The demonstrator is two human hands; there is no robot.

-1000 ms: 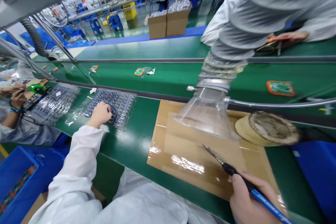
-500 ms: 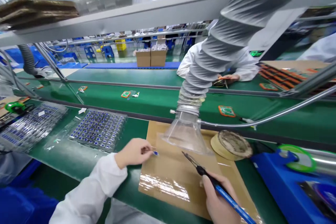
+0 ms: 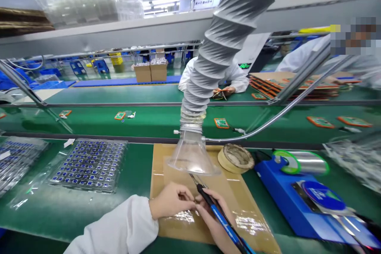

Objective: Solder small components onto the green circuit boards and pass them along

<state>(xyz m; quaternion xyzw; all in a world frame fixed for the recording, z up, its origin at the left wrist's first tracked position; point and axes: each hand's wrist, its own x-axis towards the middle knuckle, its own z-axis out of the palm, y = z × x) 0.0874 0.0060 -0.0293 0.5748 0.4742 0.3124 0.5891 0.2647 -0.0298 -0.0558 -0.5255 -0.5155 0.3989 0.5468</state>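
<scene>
My left hand [image 3: 175,201] is closed in a pinch over the brown board [image 3: 166,228]. Its fingertips meet those of my right hand [image 3: 216,218], and they mostly hide the small part between them. Wrapped in my right hand is a soldering iron [image 3: 222,220] with a blue handle and black grip. Its thin forked metal tip points up and away, under the clear fume hood [image 3: 192,154]. To the left lies a clear plastic tray [image 3: 86,164] with rows of small blue-faced parts.
A tape roll [image 3: 236,158] sits at the board's back right corner. Further right stands a blue device [image 3: 279,194] with a solder wire reel [image 3: 309,162]. Orange-edged circuit boards [image 3: 222,123] lie on the green belt behind. A co-worker [image 3: 235,77] sits opposite.
My left hand, which held a small blue part with thin leads, has moved right over the board. My right hand has come left with the iron, so the fingertips now meet. The view has turned right.
</scene>
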